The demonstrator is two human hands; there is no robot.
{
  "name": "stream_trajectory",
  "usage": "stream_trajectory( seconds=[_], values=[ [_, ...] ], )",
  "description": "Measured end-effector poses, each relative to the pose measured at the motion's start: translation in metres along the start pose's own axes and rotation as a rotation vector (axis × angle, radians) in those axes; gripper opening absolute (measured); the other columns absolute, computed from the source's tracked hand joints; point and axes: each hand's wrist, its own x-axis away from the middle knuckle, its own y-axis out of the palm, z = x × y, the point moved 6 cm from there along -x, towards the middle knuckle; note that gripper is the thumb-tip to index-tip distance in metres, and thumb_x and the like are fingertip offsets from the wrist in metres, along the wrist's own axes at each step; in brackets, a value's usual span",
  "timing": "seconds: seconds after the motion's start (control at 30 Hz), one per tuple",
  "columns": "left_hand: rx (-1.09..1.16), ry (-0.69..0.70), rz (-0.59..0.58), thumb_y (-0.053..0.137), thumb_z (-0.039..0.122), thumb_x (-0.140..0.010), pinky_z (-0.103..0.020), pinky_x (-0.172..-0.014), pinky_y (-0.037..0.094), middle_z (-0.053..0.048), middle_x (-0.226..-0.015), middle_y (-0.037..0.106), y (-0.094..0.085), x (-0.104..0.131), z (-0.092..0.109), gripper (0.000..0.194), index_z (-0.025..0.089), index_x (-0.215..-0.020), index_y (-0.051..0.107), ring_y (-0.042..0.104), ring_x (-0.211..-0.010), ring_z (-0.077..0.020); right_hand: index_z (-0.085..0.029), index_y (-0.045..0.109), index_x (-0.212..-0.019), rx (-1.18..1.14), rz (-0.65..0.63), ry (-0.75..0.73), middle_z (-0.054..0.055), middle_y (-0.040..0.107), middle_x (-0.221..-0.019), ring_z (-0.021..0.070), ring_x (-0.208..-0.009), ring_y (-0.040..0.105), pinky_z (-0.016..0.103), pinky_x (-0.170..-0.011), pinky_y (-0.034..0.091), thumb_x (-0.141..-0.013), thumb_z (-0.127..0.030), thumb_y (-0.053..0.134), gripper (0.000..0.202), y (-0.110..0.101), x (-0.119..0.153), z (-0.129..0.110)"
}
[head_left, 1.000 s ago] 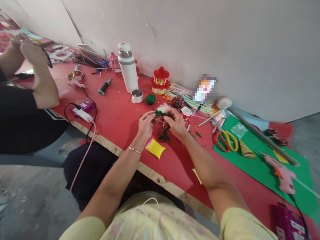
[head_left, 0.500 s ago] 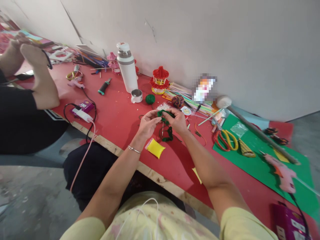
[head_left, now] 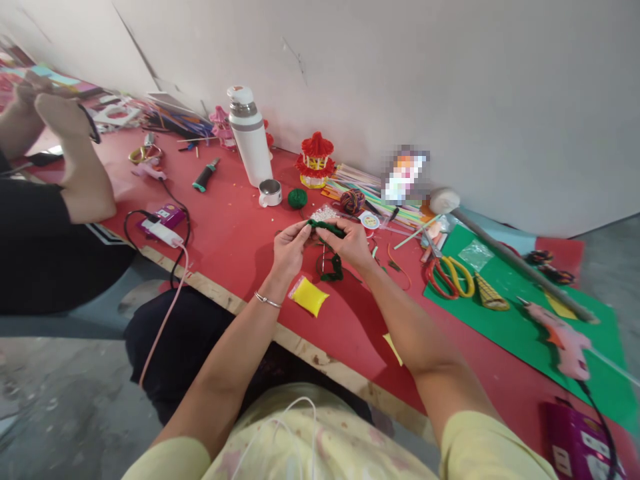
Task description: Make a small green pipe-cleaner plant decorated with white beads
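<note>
Above the red tabletop, my left hand (head_left: 290, 248) and my right hand (head_left: 353, 241) pinch a dark green crocheted yarn strip (head_left: 334, 228) between thumbs and fingertips. Part of the strip is hidden by the fingers. Below it, another green yarn length (head_left: 332, 269) curls near the table beside a thin pale rod (head_left: 323, 259), perhaps a hook. A green yarn ball (head_left: 297, 198) sits just beyond my left hand. Behind my fingers lies a clear bag of small white beads (head_left: 325, 213). Closer to me is a yellow packet (head_left: 309, 296).
A white thermos (head_left: 250, 143), metal cup (head_left: 271, 193) and red pavilion model (head_left: 315, 160) stand at the back. Scissors (head_left: 450, 277), a mallet (head_left: 520, 257) and a pink glue gun (head_left: 560, 340) lie rightward. A co-worker's arm (head_left: 85, 160) rests at left.
The green strip has tilted and now shows as a narrower band between my fingers. My left hand's fingers have drawn up closer along its edge. The view has shifted slightly.
</note>
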Motion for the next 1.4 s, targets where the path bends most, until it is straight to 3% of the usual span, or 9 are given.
stream_trajectory(
  seconds=[0.3, 0.5, 0.7, 0.9, 1.07, 1.4],
  values=[
    [-0.039, 0.031, 0.017, 0.091, 0.042, -0.068, -0.031, -0.075, 0.060, -0.004, -0.082, 0.078, 0.004, 0.005, 0.002, 0.035, 0.018, -0.091, 0.081, 0.070, -0.068, -0.0130, -0.018, 0.077, -0.089, -0.023, 0.004, -0.003, 0.002, 0.072, -0.078, 0.0164, -0.073, 0.064, 0.028, -0.069, 0.052, -0.088, -0.045, 0.070, 0.028, 0.001, -0.001, 0.010],
    [0.070, -0.107, -0.056, 0.095, 0.037, -0.061, -0.028, -0.072, 0.058, -0.003, -0.078, 0.077, 0.007, 0.005, 0.001, 0.033, 0.019, -0.083, 0.080, 0.069, -0.067, -0.0120, -0.017, 0.077, -0.090, -0.104, -0.090, 0.024, 0.002, 0.072, -0.079, 0.0154, -0.072, 0.063, 0.028, -0.068, 0.050, -0.085, -0.046, 0.075, 0.029, -0.002, -0.003, 0.007],
    [0.100, -0.186, -0.042, 0.100, 0.030, -0.051, -0.023, -0.065, 0.055, -0.002, -0.075, 0.077, 0.003, 0.005, -0.008, 0.039, 0.018, -0.083, 0.081, 0.066, -0.060, -0.0090, -0.017, 0.076, -0.086, -0.119, -0.136, 0.022, 0.001, 0.070, -0.075, 0.0136, -0.069, 0.060, 0.027, -0.066, 0.047, -0.083, -0.048, 0.078, 0.031, -0.001, -0.003, 0.004],
    [0.117, -0.215, 0.011, 0.098, 0.023, -0.054, -0.024, -0.067, 0.055, -0.001, -0.073, 0.076, 0.001, 0.005, -0.012, 0.032, 0.016, -0.079, 0.080, 0.067, -0.062, -0.0090, -0.016, 0.075, -0.080, -0.148, -0.074, 0.091, 0.000, 0.067, -0.072, 0.0127, -0.066, 0.056, 0.026, -0.063, 0.044, -0.078, -0.050, 0.081, 0.034, 0.004, -0.002, 0.011],
    [0.124, -0.219, -0.022, 0.097, 0.020, -0.056, -0.024, -0.068, 0.054, -0.002, -0.076, 0.077, 0.003, 0.005, -0.010, 0.030, 0.016, -0.081, 0.080, 0.067, -0.064, -0.0094, -0.017, 0.074, -0.079, -0.200, -0.029, 0.144, 0.000, 0.068, -0.073, 0.0142, -0.069, 0.057, 0.027, -0.065, 0.046, -0.073, -0.051, 0.084, 0.036, 0.005, -0.003, 0.020],
    [0.197, -0.216, -0.062, 0.098, 0.021, -0.054, -0.024, -0.070, 0.056, -0.002, -0.078, 0.078, 0.001, 0.004, -0.012, 0.033, 0.017, -0.082, 0.081, 0.070, -0.068, -0.0104, -0.018, 0.072, -0.080, -0.145, -0.038, 0.072, 0.000, 0.065, -0.074, 0.0139, -0.070, 0.056, 0.028, -0.067, 0.046, -0.076, -0.051, 0.083, 0.035, 0.006, -0.002, 0.009]
  ],
)
